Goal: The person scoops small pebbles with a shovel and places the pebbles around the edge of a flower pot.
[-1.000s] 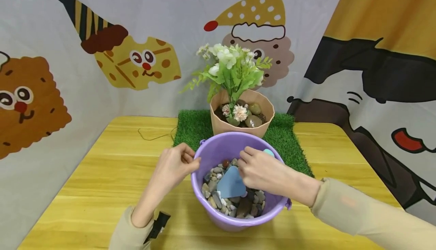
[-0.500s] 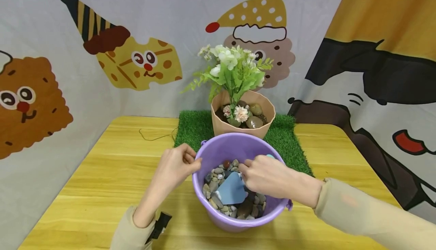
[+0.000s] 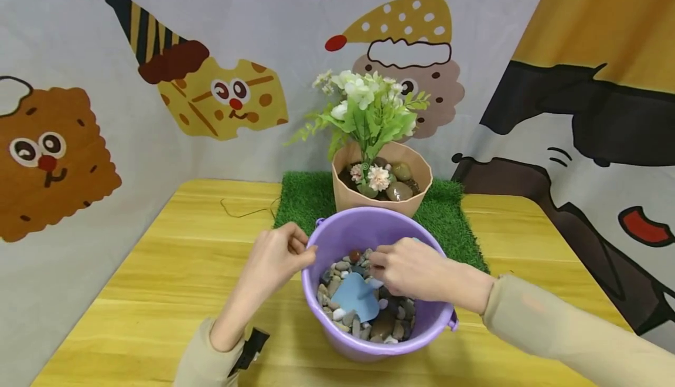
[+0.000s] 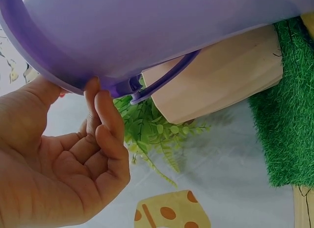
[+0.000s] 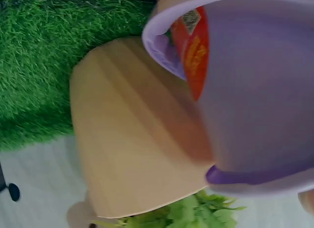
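Note:
A purple bucket [image 3: 316, 311] stands on the table, its bottom covered with pebbles [image 3: 387, 322]. My left hand [image 3: 276, 258] pinches its rim at the left; the left wrist view shows thumb and fingers on either side of the bucket's edge [image 4: 59, 86]. Inside the bucket, my right hand [image 3: 413, 267] grips a light blue toy shovel [image 3: 355, 298] by its handle, most of which the fingers hide. The shovel's blade lies tilted among the pebbles, pointing down and left. Only a sliver of the right hand [image 5: 307, 201] appears in the right wrist view.
Close behind the bucket is a peach flowerpot [image 3: 350, 201] with white flowers [image 3: 361, 91] and larger stones, standing on an artificial grass mat [image 3: 300, 193]. A thin dark wire [image 3: 245, 214] lies on the wooden table [image 3: 174, 270]. The bucket's handle [image 4: 169, 76] hangs down outside.
The right hand has lowered the shovel deeper into the bucket; the blade has turned and dug among the pebbles, shifting some. The left hand keeps holding the rim. The head view has shifted slightly.

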A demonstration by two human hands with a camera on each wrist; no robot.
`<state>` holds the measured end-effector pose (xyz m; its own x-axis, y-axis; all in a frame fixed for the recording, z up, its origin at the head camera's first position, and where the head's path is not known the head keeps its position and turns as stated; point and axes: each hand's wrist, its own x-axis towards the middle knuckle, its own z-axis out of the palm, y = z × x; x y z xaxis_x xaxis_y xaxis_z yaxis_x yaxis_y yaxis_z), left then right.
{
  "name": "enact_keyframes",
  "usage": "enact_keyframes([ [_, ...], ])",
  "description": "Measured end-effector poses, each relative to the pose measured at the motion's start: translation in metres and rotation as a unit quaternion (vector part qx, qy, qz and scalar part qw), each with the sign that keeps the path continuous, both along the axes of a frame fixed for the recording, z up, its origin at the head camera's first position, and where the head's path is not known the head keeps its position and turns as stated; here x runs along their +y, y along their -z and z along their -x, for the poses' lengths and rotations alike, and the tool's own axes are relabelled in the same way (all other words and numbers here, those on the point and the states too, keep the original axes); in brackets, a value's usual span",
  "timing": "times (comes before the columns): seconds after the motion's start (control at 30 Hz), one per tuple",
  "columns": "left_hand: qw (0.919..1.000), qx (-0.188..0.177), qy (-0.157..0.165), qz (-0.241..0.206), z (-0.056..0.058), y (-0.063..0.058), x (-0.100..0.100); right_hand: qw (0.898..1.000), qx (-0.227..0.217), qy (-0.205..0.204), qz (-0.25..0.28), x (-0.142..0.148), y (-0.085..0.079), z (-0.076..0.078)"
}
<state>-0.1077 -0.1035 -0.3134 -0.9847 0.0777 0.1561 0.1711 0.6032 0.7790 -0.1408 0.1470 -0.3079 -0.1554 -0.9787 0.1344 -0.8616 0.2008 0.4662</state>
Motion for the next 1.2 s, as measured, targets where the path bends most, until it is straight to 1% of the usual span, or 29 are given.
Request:
enact_keyframes([
  [0.1,1.0000,-0.005,0.001,-0.006,0.000,0.000,0.001,0.997,-0.072,0.006,0.010,0.005,0.000,0.005],
  [0.2,0.9999,-0.007,0.001,-0.009,0.000,-0.001,0.001,0.990,-0.137,0.004,0.027,0.009,-0.001,0.009],
  [0.27,0.9999,-0.006,0.002,-0.010,0.000,-0.001,0.000,0.985,-0.168,0.002,0.043,0.012,-0.003,0.011],
  [0.3,0.9999,-0.005,0.003,-0.011,0.000,-0.001,0.000,0.983,-0.176,0.002,0.051,0.014,-0.004,0.011],
  [0.43,0.9999,-0.001,0.005,-0.010,0.000,-0.001,0.000,0.977,-0.191,0.004,0.089,0.021,-0.010,0.014],
  [0.63,1.0000,-0.006,0.002,-0.005,0.001,0.000,0.000,0.968,-0.203,-0.010,0.146,0.030,-0.017,0.018],
  [0.73,1.0000,-0.008,0.001,-0.004,0.001,0.001,0.000,0.968,-0.198,-0.006,0.156,0.034,-0.018,0.019],
  [0.93,0.9999,-0.013,0.000,-0.006,0.001,0.001,0.000,0.967,-0.189,0.019,0.172,0.043,-0.023,0.021],
  [1.03,0.9998,-0.016,0.000,-0.009,0.001,0.001,0.000,0.964,-0.190,0.026,0.184,0.050,-0.029,0.023],
  [1.2,0.9997,-0.018,0.001,-0.014,0.001,0.001,0.000,0.963,-0.183,0.049,0.190,0.064,-0.041,0.027],
])
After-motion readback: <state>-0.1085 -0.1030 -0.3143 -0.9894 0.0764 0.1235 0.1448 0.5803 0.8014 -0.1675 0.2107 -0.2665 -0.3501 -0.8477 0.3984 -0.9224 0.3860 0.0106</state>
